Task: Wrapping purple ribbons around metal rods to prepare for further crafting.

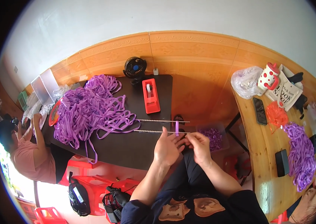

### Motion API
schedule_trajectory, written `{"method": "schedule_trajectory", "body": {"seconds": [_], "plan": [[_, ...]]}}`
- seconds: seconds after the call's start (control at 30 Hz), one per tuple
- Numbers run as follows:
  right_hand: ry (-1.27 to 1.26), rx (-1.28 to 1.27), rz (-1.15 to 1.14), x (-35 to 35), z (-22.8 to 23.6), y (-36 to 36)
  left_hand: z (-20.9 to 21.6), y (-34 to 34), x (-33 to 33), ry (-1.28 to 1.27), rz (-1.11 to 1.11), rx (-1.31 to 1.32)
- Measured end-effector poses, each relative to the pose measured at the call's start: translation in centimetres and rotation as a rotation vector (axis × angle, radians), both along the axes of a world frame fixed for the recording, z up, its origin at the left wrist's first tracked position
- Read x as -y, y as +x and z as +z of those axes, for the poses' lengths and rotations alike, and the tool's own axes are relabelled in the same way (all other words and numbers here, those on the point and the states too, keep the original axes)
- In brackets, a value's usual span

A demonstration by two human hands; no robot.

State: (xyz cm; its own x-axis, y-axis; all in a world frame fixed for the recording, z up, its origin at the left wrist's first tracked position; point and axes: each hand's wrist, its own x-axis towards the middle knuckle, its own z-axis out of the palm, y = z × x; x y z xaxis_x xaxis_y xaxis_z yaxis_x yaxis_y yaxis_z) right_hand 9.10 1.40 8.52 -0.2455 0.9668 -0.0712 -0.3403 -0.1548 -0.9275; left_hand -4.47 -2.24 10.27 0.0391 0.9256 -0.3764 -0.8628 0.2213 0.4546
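Observation:
Two thin metal rods (162,120) stick out past the right edge of the dark table, side by side. A short band of purple ribbon (177,127) is looped across both near their free ends. Just below the nearer rod is my left hand (166,150), palm turned up, thumb raised and fingers apart beside the ribbon. My right hand (199,146) has thumb and forefinger pinched together at that rod's tip; what lies between them is too small to make out. A large tangled heap of purple ribbon (87,108) covers the left of the table, with strands reaching the rods.
On the dark table (124,149) stand a red tape dispenser (150,96) and a black fan (135,68). A clear bin (212,139) of purple pieces sits below the rods. The wooden table (260,160) holds a phone (259,111) and more ribbon (299,156). People sit at both sides.

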Motion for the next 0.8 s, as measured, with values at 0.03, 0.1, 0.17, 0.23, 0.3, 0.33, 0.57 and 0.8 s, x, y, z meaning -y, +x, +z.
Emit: {"method": "schedule_trajectory", "body": {"seconds": [0.03, 0.1, 0.17, 0.23, 0.3, 0.33, 0.57, 0.8], "plan": [[0.049, 0.014, -0.017, -0.7, 0.1, 0.3, 0.4, -0.3, 0.1, -0.015, -0.044, -0.018], [0.115, 0.071, -0.042, -2.5, 0.6, 0.4, 0.5, -0.8, 0.3, -0.026, -0.077, -0.030], [0.200, 0.055, 0.039, -4.6, 1.9, 0.0, 0.4, -1.2, 0.4, 0.006, -0.141, 0.010], [0.270, 0.084, 0.122, -7.0, 3.2, -1.5, 0.0, -1.2, 0.3, 0.037, -0.153, 0.037], [0.295, 0.112, 0.183, -8.7, 4.8, -4.7, 0.2, -1.2, 0.6, 0.042, -0.148, 0.067], [0.297, 0.181, 0.218, -10.1, 4.5, -6.2, 0.1, -1.2, 0.5, 0.048, -0.152, 0.077], [0.309, 0.460, 0.266, -12.8, 4.8, -14.1, 0.1, -1.4, 0.7, 0.083, -0.164, 0.081], [0.189, 0.350, 0.277, -13.7, 3.3, -16.4, 0.3, -1.3, 0.8, 0.066, -0.127, 0.112]]}}
